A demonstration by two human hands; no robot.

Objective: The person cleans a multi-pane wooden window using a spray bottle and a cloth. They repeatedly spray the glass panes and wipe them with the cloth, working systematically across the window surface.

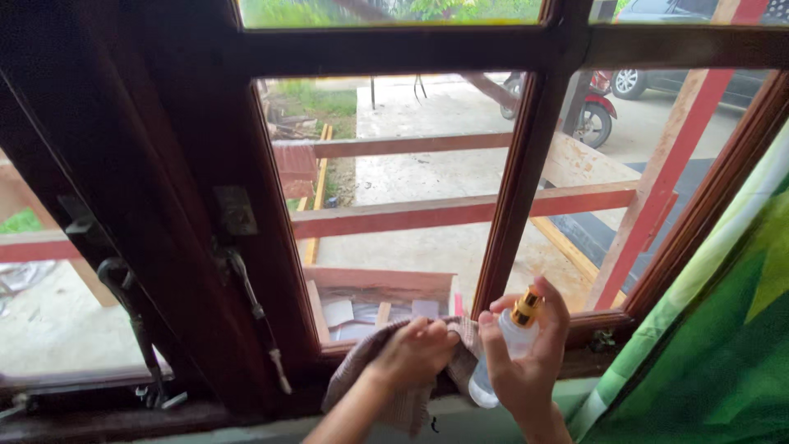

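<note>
Spray bottle (503,349) stands wrapped in the right hand's (526,362) fingers (552,308), cloth (386,378) beside.

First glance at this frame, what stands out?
The dark brown wooden window frame fills most of the view. Low at centre, the left hand presses a grey-brown checked cloth against the sill, and beside it the right hand grips a clear spray bottle with a yellow nozzle. Green curtain at right.
</note>
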